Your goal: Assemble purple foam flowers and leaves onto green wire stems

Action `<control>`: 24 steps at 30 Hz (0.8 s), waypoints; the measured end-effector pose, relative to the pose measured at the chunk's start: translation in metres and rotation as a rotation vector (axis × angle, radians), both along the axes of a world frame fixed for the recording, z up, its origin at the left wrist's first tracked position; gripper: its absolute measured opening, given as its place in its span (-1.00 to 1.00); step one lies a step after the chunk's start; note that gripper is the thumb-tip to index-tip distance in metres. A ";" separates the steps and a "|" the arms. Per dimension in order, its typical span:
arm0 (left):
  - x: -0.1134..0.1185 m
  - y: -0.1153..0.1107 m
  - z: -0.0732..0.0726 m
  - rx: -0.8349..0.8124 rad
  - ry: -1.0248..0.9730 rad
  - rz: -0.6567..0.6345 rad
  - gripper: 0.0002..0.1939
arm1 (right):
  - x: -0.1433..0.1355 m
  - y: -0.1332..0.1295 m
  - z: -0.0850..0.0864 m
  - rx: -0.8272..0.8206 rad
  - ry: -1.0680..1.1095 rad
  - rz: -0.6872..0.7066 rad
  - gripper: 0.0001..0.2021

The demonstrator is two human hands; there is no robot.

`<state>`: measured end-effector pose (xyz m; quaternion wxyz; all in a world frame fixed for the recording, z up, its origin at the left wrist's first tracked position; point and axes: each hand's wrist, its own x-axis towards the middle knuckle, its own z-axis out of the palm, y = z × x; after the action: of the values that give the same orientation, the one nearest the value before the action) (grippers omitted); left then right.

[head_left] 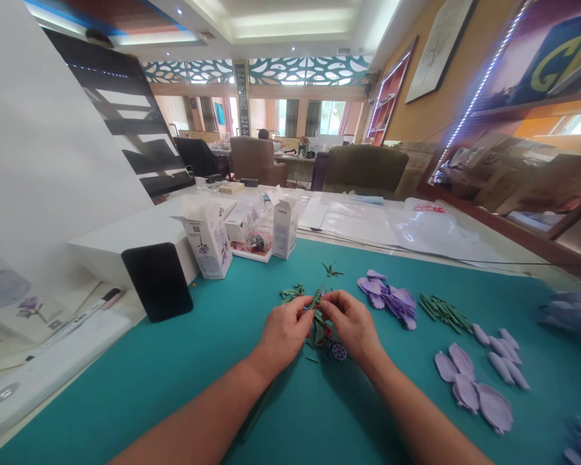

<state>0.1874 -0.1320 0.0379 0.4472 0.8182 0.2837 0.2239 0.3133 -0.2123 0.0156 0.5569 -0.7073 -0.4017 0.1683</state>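
My left hand (286,326) is closed around a thin green plastic flower stem (259,413), which slants from below the wrist up past the fingers. Its top ends in a star-like green tip (332,270). On the same stem, just above the left thumb, the fingertips of my right hand (354,323) are pinched together. What exactly lies between them is partly hidden. Under the hands lie small green and red pieces (323,330) and a round purple lattice piece (338,351). Small green leaf-like pieces (293,293) rest just behind my left hand.
Right on the green mat (213,361) lie purple petals (392,300), green sticks (445,312), pale lilac buds (506,355) and larger petals (494,407). A black tablet-like panel (157,282) leans at left. White boxes (208,242) and plastic sheets (363,219) stand or lie behind.
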 end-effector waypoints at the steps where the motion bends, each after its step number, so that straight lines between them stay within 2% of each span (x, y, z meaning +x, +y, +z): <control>1: 0.000 0.000 0.000 0.001 0.001 0.000 -0.63 | 0.000 0.000 0.000 0.001 0.016 0.001 -0.83; 13: -0.001 -0.001 0.001 -0.089 -0.042 0.012 -0.59 | -0.001 0.003 0.003 0.127 0.422 0.130 -0.64; 20: -0.001 -0.002 0.002 -0.061 -0.047 0.006 -0.60 | 0.004 0.003 -0.004 0.178 0.521 0.227 -0.72; 24: -0.001 -0.002 0.003 -0.039 -0.045 -0.006 -0.61 | 0.003 0.002 -0.005 0.190 0.515 0.210 -0.72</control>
<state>0.1868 -0.1336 0.0405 0.4699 0.8050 0.2751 0.2355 0.3166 -0.2098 0.0109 0.6836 -0.5406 -0.3322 0.3608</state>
